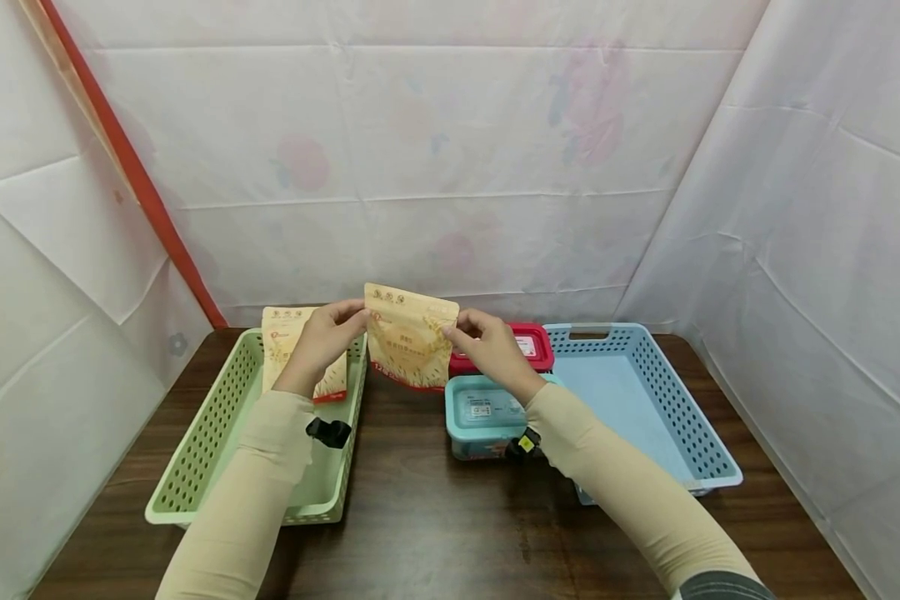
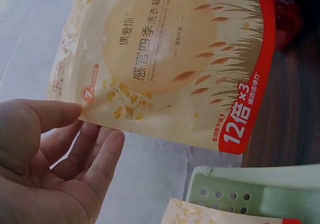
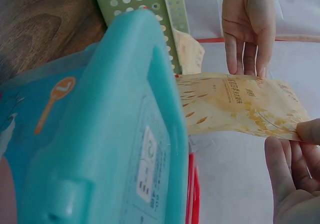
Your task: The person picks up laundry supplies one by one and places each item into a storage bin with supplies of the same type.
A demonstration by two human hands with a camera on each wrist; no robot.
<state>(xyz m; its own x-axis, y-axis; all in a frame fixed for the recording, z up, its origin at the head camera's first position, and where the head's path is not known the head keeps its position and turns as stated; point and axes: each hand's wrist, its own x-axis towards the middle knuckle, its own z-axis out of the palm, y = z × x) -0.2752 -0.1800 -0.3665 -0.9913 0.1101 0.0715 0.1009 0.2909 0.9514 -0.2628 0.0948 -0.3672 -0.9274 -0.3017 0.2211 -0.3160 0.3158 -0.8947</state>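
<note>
Both hands hold up a cream laundry capsule pouch (image 1: 411, 337) with a red bottom band, above the table between the two baskets. My left hand (image 1: 332, 337) pinches its left edge between thumb and fingers, as the left wrist view shows close up. At the opposite edge, my right hand (image 1: 491, 346) pinches the pouch, thumb on the front. A second cream pouch (image 1: 330, 382) stands in the green basket (image 1: 161, 492), partly hidden behind my left hand. Beneath my right forearm is a teal lidded box (image 1: 465, 429), which fills much of the right wrist view.
Behind the teal box stands a red-lidded box (image 1: 543, 346), partly covered by my right hand. A blue basket (image 1: 682, 408) sits at the right. White patterned cloth (image 1: 420, 167) hangs behind and beside the dark wooden table (image 1: 435, 533).
</note>
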